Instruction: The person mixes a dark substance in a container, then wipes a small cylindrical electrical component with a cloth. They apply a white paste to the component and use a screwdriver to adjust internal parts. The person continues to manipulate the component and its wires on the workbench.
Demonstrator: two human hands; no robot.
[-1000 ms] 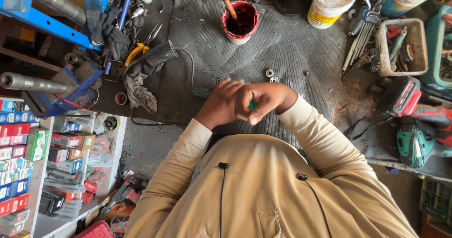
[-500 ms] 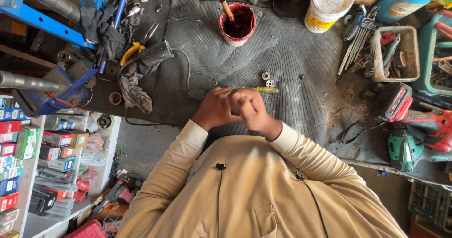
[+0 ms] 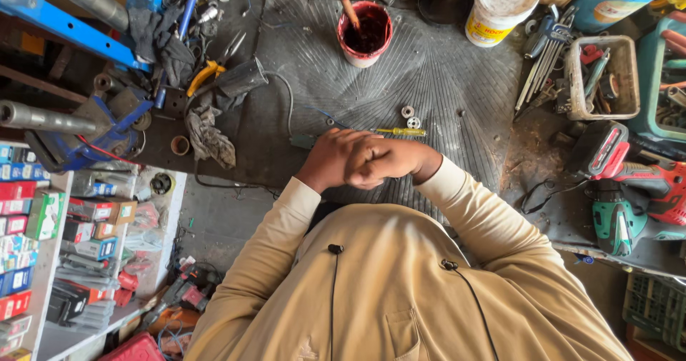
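My left hand [image 3: 330, 158] and my right hand [image 3: 391, 162] are pressed together over the near part of a ribbed grey rubber mat [image 3: 443, 68]. The fingers of both are curled closed, and the right fist rests against the left. Nothing shows between them, and anything inside is hidden. A thin yellow-handled screwdriver [image 3: 400, 131] lies on the mat just beyond my knuckles. Two small metal rings [image 3: 410, 116] sit a little farther out.
A red pot of dark liquid with a stick [image 3: 365, 32] and a white tub [image 3: 502, 7] stand at the back. Cordless drills [image 3: 629, 189] lie at the right, beside a crate of tools [image 3: 602, 75]. A blue vise with pipes [image 3: 86, 118], rags and pliers [image 3: 214, 68] are at the left.
My hands have stayed joined and drifted slightly back toward my body. A small green thing seen between the fingers a second ago no longer shows.
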